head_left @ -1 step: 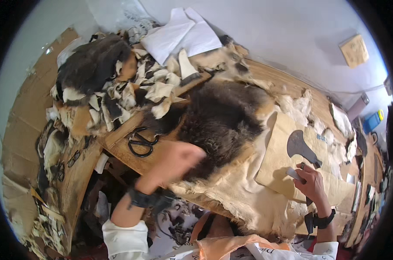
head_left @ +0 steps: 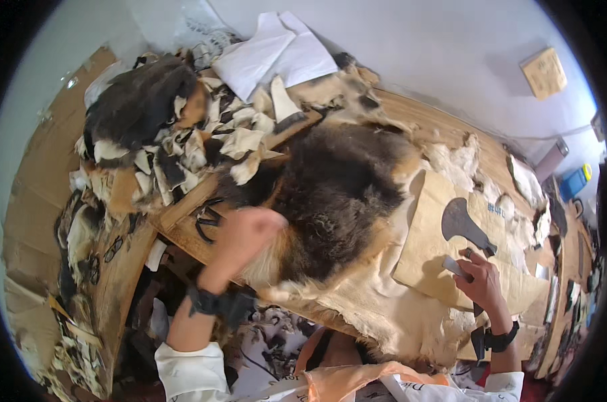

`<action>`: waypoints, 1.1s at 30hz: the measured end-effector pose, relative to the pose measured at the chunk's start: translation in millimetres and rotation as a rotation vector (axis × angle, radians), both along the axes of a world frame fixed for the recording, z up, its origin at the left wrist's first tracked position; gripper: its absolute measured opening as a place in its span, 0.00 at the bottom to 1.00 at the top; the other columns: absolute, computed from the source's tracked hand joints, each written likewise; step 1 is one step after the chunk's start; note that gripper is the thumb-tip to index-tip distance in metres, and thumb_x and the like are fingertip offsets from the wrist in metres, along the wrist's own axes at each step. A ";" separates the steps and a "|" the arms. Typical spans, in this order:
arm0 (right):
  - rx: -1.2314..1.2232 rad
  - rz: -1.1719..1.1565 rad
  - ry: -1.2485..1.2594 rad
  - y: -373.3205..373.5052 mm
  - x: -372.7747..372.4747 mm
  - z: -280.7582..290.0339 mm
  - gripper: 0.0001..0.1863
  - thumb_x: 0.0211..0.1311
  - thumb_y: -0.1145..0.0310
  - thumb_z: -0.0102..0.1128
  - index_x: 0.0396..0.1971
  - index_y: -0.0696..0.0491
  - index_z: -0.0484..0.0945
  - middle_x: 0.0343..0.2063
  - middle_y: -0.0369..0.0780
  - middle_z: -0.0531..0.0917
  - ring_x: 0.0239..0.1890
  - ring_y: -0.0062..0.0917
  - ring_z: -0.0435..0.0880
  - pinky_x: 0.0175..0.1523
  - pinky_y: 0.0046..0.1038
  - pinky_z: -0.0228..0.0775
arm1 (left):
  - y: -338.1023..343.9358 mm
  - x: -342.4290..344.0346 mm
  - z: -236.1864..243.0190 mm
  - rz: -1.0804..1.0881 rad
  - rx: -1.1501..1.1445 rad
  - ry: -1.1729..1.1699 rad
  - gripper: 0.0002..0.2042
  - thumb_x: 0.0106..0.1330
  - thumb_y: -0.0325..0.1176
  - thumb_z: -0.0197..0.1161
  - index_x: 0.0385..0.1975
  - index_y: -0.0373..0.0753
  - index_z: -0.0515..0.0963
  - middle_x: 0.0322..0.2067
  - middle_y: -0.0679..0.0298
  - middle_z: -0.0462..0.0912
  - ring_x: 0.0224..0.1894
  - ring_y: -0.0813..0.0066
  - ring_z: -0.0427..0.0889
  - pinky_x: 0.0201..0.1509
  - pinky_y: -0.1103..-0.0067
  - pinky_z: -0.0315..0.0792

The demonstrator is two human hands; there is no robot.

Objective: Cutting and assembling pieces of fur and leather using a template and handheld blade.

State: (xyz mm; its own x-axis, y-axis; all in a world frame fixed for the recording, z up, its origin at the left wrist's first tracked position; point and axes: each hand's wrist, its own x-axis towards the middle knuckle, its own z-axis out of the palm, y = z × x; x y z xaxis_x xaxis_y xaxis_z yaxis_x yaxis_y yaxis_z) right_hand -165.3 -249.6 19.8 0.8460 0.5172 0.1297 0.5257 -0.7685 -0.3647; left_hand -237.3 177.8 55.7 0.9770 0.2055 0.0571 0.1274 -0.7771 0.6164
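Observation:
A dark brown pelt (head_left: 343,194) with tan edges lies fur side up on the table. My left hand (head_left: 246,234) is over its left edge, blurred by motion, so its fingers cannot be made out. Beside that hand lies a pair of black-handled scissors (head_left: 206,224), partly covered by it. My right hand (head_left: 481,281) is closed round a small tool with a pale grey end (head_left: 452,267); a dark flat part shows below the palm. This hand rests at a brown paper sheet (head_left: 417,268), just below a dark, broad-bladed metal tool (head_left: 463,224).
A pale hide (head_left: 363,308) spreads under the pelt and paper to the table's near edge. Pale and dark fur scraps (head_left: 240,141) are heaped at the far left, beside white sheets (head_left: 276,57). A blue bottle (head_left: 574,182) stands at the far right.
My left hand has moved left and slightly away from me, now covering more of the scissors. Pale fur shows beside it. My right hand stays in place with the tool.

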 end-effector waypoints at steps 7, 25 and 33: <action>-0.018 -0.048 -0.029 -7.5 -7.8 9.4 0.08 0.43 0.68 0.60 0.26 0.51 0.78 0.15 0.39 0.76 0.19 0.33 0.77 0.24 0.31 0.67 | 171.5 -6.4 -63.1 0.375 0.592 0.140 0.24 0.58 0.41 0.59 0.53 0.39 0.67 0.55 0.58 0.67 0.58 0.59 0.63 0.59 0.68 0.61; -0.103 -0.033 -0.008 -90.3 -8.8 12.7 0.14 0.43 0.68 0.60 0.34 0.50 0.78 0.19 0.39 0.78 0.20 0.34 0.78 0.25 0.31 0.69 | 77.7 24.4 76.8 0.184 1.147 -0.226 0.21 0.45 0.31 0.66 0.43 0.41 0.75 0.37 0.61 0.71 0.42 0.61 0.68 0.44 0.70 0.68; -0.112 -0.065 -0.058 -211.1 -25.6 -2.1 0.14 0.41 0.71 0.60 0.33 0.51 0.78 0.19 0.41 0.77 0.20 0.36 0.77 0.24 0.32 0.67 | 34.1 39.3 98.7 0.321 0.438 -0.145 0.13 0.50 0.37 0.62 0.34 0.41 0.81 0.26 0.58 0.83 0.28 0.60 0.81 0.38 0.73 0.71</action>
State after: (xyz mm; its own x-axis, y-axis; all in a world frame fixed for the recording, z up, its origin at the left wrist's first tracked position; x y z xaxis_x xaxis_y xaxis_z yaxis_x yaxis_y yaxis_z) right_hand -190.9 -460.7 17.7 0.8709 0.4755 0.1240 0.4912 -0.8357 -0.2454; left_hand -198.0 211.8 154.3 0.8451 0.4183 0.3330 0.3379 -0.9005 0.2739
